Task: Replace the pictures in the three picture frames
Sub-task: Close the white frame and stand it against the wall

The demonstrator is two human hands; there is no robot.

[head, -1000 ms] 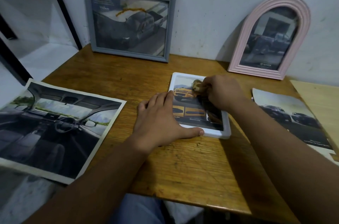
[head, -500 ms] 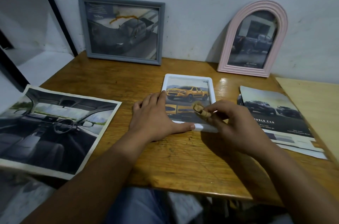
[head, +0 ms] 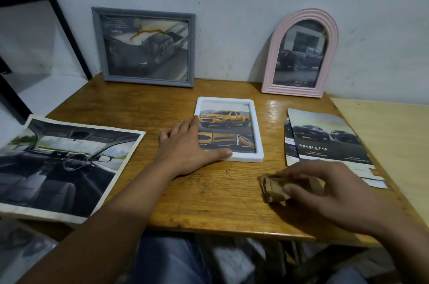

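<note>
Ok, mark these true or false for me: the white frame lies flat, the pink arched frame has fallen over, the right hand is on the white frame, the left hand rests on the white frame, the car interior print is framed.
1. The white frame lies flat on the table. True.
2. The pink arched frame has fallen over. False: it stands leaning against the wall.
3. The right hand is on the white frame. False: it holds a brown folded cloth on the table, apart from it.
4. The left hand rests on the white frame. True.
5. The car interior print is framed. False: it lies loose at the table's left.
</note>
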